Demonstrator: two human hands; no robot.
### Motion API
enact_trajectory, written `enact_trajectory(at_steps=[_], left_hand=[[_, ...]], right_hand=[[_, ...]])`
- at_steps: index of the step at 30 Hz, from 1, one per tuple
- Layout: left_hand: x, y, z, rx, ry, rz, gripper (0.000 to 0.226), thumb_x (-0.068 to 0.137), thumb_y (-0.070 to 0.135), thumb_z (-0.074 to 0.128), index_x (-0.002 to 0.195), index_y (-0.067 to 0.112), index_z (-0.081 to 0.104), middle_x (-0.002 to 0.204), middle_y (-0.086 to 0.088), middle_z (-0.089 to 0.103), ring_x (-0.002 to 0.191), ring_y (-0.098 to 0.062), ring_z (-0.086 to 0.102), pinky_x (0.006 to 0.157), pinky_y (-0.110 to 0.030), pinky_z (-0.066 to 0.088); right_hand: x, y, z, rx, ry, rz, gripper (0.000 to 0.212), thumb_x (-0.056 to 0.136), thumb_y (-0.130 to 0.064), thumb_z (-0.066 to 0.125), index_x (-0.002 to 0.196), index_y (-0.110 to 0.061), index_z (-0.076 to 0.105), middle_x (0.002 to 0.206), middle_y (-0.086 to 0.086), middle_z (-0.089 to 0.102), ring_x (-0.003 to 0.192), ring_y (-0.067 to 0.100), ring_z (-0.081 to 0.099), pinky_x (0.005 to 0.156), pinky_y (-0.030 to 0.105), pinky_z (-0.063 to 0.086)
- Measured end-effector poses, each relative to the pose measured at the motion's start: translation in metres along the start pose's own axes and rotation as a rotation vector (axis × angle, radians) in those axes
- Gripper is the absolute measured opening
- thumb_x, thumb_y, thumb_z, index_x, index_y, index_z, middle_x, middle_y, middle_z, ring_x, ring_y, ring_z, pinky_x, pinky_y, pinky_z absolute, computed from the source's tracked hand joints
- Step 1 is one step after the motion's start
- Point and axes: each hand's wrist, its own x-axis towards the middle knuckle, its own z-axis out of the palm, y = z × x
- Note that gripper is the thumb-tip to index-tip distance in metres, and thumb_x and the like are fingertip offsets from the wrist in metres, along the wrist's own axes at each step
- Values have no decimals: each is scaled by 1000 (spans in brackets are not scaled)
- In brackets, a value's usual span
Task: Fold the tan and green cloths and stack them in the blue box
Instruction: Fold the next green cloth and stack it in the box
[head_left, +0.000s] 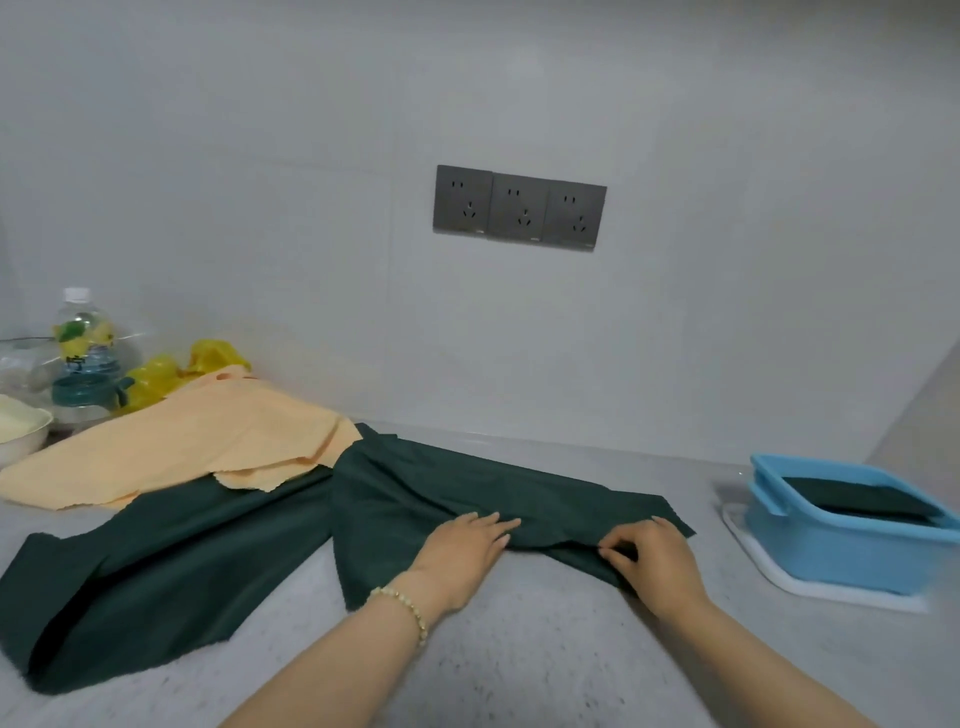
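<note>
Dark green cloth (415, 499); tan cloth (176, 447); blue box (852, 551); speckled grey surface (519, 649); yellow bag (171, 371); grey sockets (519, 208).

left hand (470, 551) flat on green cloth (415, 509) mid-counter (519, 649), fingers straight; right hand (657, 564) pinches same cloth's near edge; second green cloth (156, 561) spread toward left edge, tan cloth (182, 447) overlapping its far side; blue box (852, 551) near right edge on white tray (779, 582), folded green cloth (857, 499) inside; bottle (85, 343), yellow bag (156, 376) at back-left corner
</note>
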Motion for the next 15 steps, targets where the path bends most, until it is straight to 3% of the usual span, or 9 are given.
enact_trajectory(at_steps=[3, 6, 8, 10, 11, 12, 13, 14, 15], left_hand=[[-9, 14, -18, -170, 44, 33, 46, 105, 34, 23, 147, 20, 33, 153, -2, 33, 141, -20, 29, 114, -28, 21], [-28, 23, -35, -263, 29, 83, 44, 104, 35, 27, 132, 12, 53, 138, -5, 52, 134, -18, 38, 109, -26, 24], [-38, 23, -44, -324, -25, 96, 43, 103, 39, 32, 94, 11, 63, 103, -8, 63, 106, -15, 53, 95, -30, 34], [-53, 26, -53, -436, -149, 57, 46, 99, 47, 39, 64, 18, 40, 66, 2, 39, 65, -13, 37, 68, -32, 34], [-60, 28, -60, -449, -276, 4, 45, 97, 52, 41, 67, 20, 29, 67, 9, 29, 66, -8, 28, 66, -30, 34], [-65, 29, -65, -407, -413, -36, 45, 95, 56, 41, 69, 22, 55, 73, 13, 29, 73, -2, 27, 74, -28, 39], [-68, 30, -69, -347, -537, -84, 57, 93, 60, 41, 100, 9, 65, 116, 20, 32, 121, -6, 28, 91, -27, 40], [-73, 32, -71, -299, -653, -112, 55, 92, 62, 41, 119, 20, 64, 126, 10, 59, 117, -13, 53, 105, -26, 33], [-74, 34, -75, -274, -751, -115, 62, 90, 65, 41, 131, 21, 57, 137, 11, 51, 127, -11, 46, 111, -26, 28]], right_hand=[[-10, -3, -23, 178, 63, 22, 12, 85, -18, 69, 76, -24, 70, 93, -15, 70, 91, 1, 60, 99, 35, 41], [-29, -8, -42, 230, -128, -47, 12, 96, -17, 53, 84, -17, 53, 117, -12, 62, 120, -2, 47, 109, 32, 30], [-42, -13, -57, 131, -334, -131, 14, 100, -22, 43, 87, -16, 46, 136, -15, 48, 137, -2, 25, 115, 27, 19], [-58, -19, -73, 45, -535, -200, 16, 100, -26, 41, 86, -22, 43, 140, -23, 37, 136, -7, 16, 117, 26, 11], [-64, -24, -82, 47, -630, -201, 16, 100, -28, 42, 84, -25, 43, 135, -27, 42, 130, -9, 25, 115, 26, 16], [-70, -29, -92, 74, -733, -181, 17, 99, -30, 45, 82, -28, 44, 119, -28, 53, 115, -9, 41, 107, 26, 28], [-77, -35, -101, 109, -840, -159, 17, 97, -32, 47, 81, -30, 45, 96, -23, 57, 92, -4, 48, 93, 26, 37], [-84, -42, -108, 147, -948, -139, 16, 96, -32, 50, 80, -30, 47, 78, -16, 51, 74, 2, 44, 79, 24, 38], [-87, -45, -114, 206, -1034, -113, 15, 96, -31, 53, 81, -29, 49, 71, -10, 45, 66, 6, 38, 71, 23, 35]])
